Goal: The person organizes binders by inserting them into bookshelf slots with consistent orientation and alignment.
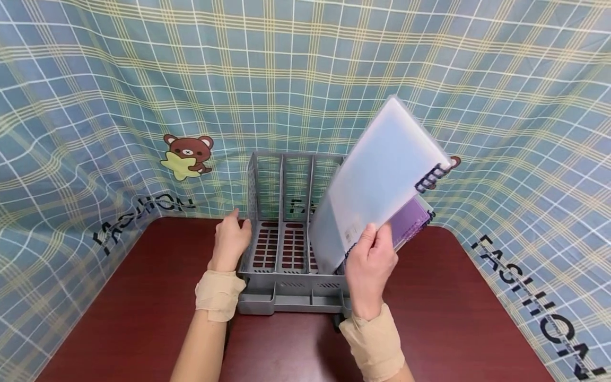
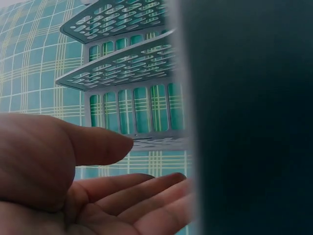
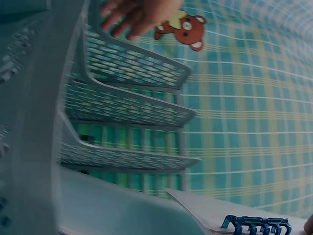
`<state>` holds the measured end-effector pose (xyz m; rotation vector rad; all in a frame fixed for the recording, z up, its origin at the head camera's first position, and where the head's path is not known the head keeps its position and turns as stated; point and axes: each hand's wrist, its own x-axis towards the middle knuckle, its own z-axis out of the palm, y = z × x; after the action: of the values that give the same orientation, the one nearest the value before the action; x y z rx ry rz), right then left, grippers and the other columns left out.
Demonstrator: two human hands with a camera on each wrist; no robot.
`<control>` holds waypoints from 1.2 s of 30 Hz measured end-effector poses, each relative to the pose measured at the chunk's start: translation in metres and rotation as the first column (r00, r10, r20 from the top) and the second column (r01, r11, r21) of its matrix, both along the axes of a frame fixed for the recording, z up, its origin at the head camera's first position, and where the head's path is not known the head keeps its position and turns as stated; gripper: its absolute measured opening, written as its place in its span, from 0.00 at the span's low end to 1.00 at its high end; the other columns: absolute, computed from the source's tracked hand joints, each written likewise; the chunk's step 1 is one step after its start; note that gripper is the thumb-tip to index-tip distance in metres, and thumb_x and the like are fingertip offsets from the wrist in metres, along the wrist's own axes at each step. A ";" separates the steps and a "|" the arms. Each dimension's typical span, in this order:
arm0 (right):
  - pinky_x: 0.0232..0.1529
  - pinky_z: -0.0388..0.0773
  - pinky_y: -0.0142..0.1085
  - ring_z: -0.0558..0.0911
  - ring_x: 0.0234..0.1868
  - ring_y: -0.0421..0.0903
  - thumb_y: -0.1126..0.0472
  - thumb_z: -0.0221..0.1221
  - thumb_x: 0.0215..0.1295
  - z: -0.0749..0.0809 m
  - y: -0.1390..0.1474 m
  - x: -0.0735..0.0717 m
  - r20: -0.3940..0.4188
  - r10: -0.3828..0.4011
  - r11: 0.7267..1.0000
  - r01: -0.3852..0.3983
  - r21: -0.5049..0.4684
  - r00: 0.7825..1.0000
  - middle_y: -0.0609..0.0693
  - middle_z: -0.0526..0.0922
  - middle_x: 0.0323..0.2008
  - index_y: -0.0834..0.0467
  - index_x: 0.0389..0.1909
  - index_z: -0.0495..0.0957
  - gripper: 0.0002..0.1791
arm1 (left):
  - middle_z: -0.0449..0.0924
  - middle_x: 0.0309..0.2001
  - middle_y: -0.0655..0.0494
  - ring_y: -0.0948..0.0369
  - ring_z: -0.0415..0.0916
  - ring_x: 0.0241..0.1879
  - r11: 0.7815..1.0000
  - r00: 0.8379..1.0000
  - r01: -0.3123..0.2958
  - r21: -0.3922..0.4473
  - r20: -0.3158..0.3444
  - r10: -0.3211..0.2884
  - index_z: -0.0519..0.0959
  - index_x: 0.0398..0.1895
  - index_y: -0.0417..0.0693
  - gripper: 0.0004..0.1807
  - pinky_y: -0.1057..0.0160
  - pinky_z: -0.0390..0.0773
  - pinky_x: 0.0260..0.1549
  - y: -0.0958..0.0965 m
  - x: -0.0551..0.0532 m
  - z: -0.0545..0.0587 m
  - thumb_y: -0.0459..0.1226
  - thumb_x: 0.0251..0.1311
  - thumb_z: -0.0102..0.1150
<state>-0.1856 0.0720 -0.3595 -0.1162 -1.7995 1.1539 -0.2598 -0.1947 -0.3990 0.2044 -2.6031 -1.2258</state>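
My right hand (image 1: 372,257) pinches a ring binder notebook (image 1: 382,175) with a translucent, pale cover and dark rings by its lower edge. The notebook leans to the right, its lower left corner down in the right part of a grey file rack (image 1: 296,278). In the right wrist view its dark blue rings (image 3: 257,224) show at the bottom. Beside the rack's left panel is my left hand (image 1: 231,239), fingers extended and holding nothing; whether it touches the panel I cannot tell. Behind the notebook, a purple notebook (image 1: 410,223) is partly hidden.
The rack has upright perforated dividers (image 3: 132,107) and a low front tray (image 1: 291,302) with small compartments. It stands on a dark red table (image 1: 143,297). A checked cloth (image 1: 229,69) with a printed bear (image 1: 188,154) surrounds the table's back and sides.
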 end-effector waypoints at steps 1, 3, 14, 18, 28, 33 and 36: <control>0.32 0.75 0.52 0.84 0.31 0.60 0.56 0.50 0.80 -0.004 -0.001 -0.002 0.013 0.009 1.000 -0.009 -0.005 1.000 0.60 0.82 0.27 0.62 0.34 0.74 0.16 | 0.79 0.54 0.28 0.60 0.62 0.13 1.000 1.000 0.007 0.008 -0.002 -0.007 0.58 0.78 0.31 0.32 0.59 0.70 0.20 0.000 -0.001 -0.001 0.39 0.78 0.47; 0.32 0.78 0.55 0.86 0.32 0.61 0.56 0.51 0.80 -0.013 -0.004 -0.007 0.043 0.023 1.000 -0.023 -0.003 0.999 0.61 0.85 0.29 0.61 0.36 0.76 0.15 | 0.79 0.57 0.30 0.55 0.70 0.20 1.000 1.000 0.020 0.023 -0.001 -0.019 0.60 0.77 0.30 0.30 0.57 0.73 0.25 0.000 -0.004 -0.003 0.38 0.79 0.46; 0.29 0.77 0.57 0.84 0.28 0.62 0.60 0.50 0.81 -0.067 -0.023 -0.031 0.132 0.084 0.992 -0.095 0.079 0.988 0.63 0.82 0.26 0.62 0.38 0.74 0.11 | 0.77 0.24 0.42 0.51 0.71 0.20 0.996 0.995 0.085 0.000 0.062 -0.085 0.83 0.43 0.36 0.17 0.57 0.71 0.22 -0.008 -0.012 -0.011 0.37 0.79 0.46; 0.31 0.78 0.58 0.85 0.30 0.63 0.61 0.50 0.80 -0.078 -0.027 -0.035 0.157 0.102 0.990 -0.116 0.085 0.982 0.65 0.84 0.30 0.62 0.42 0.75 0.09 | 0.65 0.15 0.56 0.61 0.60 0.13 0.993 0.989 0.119 -0.008 0.090 -0.118 0.85 0.41 0.36 0.17 0.62 0.65 0.18 -0.012 -0.013 -0.010 0.37 0.79 0.47; 0.30 0.78 0.58 0.85 0.29 0.64 0.65 0.50 0.78 -0.095 -0.033 -0.040 0.173 0.136 0.981 -0.157 0.114 0.976 0.62 0.83 0.28 0.62 0.48 0.77 0.08 | 0.80 0.53 0.32 0.47 0.86 0.38 0.982 0.946 0.178 0.068 0.263 -0.190 0.70 0.72 0.32 0.28 0.50 0.85 0.43 -0.017 -0.011 0.004 0.43 0.79 0.48; 0.28 0.77 0.56 0.82 0.25 0.61 0.65 0.50 0.79 -0.096 -0.035 -0.042 0.190 0.138 0.979 -0.162 0.120 0.972 0.58 0.77 0.23 0.62 0.46 0.77 0.07 | 0.75 0.63 0.28 0.38 0.83 0.53 0.969 0.929 0.204 0.139 0.284 -0.237 0.69 0.71 0.28 0.27 0.47 0.85 0.48 -0.022 -0.011 0.014 0.41 0.80 0.47; 0.25 0.77 0.55 0.82 0.23 0.61 0.66 0.50 0.78 -0.094 -0.034 -0.041 0.205 0.128 0.977 -0.159 0.139 0.970 0.59 0.78 0.22 0.62 0.46 0.76 0.07 | 0.76 0.62 0.27 0.39 0.83 0.54 0.969 0.928 0.198 0.146 0.292 -0.233 0.69 0.71 0.27 0.28 0.49 0.86 0.47 -0.019 -0.015 0.017 0.41 0.80 0.47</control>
<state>-0.2270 0.0384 -0.4534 -0.0070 -2.0944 1.1300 -0.2744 -0.2137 -0.3818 0.1417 -2.8846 -1.5312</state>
